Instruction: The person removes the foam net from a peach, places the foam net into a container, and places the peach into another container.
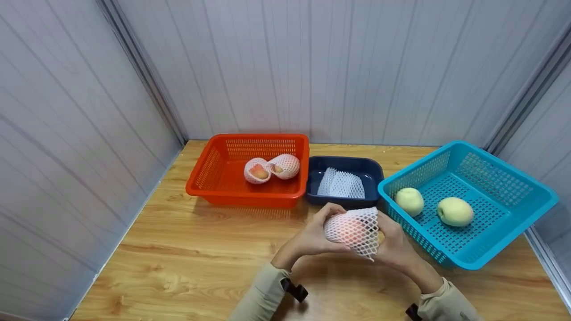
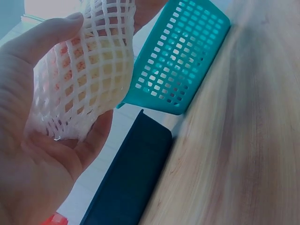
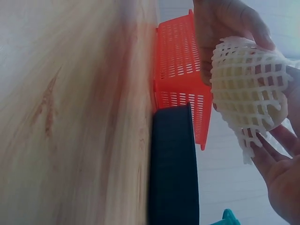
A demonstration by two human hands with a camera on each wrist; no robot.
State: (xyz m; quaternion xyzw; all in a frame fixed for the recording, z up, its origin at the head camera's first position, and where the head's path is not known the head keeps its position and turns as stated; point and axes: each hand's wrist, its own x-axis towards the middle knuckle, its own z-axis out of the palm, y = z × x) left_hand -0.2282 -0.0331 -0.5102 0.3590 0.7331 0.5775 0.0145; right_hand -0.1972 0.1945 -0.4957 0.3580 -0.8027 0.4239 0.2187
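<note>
Over the grainy wood table [image 1: 200, 267], left hand [image 1: 314, 234] and right hand [image 1: 397, 245] grip a rounded fruit [image 1: 351, 229] partly in white diamond-holed netting [image 3: 248, 84].

Pinkish-yellow fruit [image 1: 350, 231] mostly inside white foam net [image 1: 368, 223], above table [image 1: 200, 263]

I see white, diamond-mesh netting [image 1: 366, 220] over a pink-and-yellow fruit [image 3: 277, 111]. My feed shows a grid-pierced orange-red basket [image 1: 247, 196], a solid navy tray [image 1: 328, 202], a grid-pierced turquoise basket [image 1: 484, 196] and a honey-brown, wood-grained tabletop [image 1: 192, 258].
</note>
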